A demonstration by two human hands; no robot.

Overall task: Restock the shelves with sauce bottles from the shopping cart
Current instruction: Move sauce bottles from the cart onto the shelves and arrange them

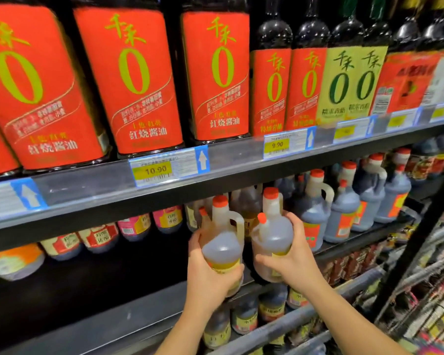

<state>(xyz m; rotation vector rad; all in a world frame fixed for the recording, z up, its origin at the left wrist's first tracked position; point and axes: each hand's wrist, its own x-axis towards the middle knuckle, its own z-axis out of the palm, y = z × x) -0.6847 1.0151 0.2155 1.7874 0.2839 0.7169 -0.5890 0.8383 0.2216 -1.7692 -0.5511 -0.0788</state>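
- The left hand (210, 275) grips a pale amber plastic jug with an orange-red cap and moulded handle (222, 249). The palm wraps the lower body from the left and the thumb curls across the front by the yellow label.
- The right hand (292, 262) grips a second amber jug of the same kind (274, 234). Its fingers curl over the right shoulder and the thumb lies across the lower front.
- Both jugs stand upright, just beside each other, at the front edge of the black middle shelf (113, 278). The hands hide their bases, so I cannot tell whether they rest on the shelf.
- More amber jugs (246, 206) stand right behind them. A row of darker jugs with orange-red caps (313, 216) fills the shelf to the right.
- To the left, further back on the same shelf, sit small bottles with pink and red labels (133, 226).
- On the upper shelf (228, 160) stand tall dark bottles with red labels bearing a large green zero (128, 80). Further right are bottles with yellow-green labels (351, 83).
- Yellow price tags on that shelf's rail read 10.90 (153, 170) and 9.90 (277, 145).
- Below the hands, small dark bottles with yellow labels (244, 319) stand on the lower shelf.
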